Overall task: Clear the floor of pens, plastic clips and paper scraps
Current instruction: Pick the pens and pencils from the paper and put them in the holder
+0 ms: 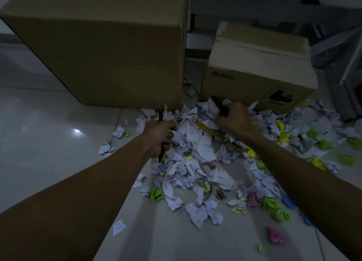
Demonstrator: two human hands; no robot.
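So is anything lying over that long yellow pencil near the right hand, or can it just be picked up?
Partly covered. The yellow pencil lies in the paper scraps, with crumpled pieces over its far end, under the right hand. That hand already holds a dark object; the left hand grips pens.

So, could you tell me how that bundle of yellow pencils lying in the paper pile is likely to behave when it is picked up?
The yellow pencils look straight and rigid, so probably stiff. They seem slim, so likely light. Lying loosely on crumpled paper scraps, they may roll or separate if lifted at one end.
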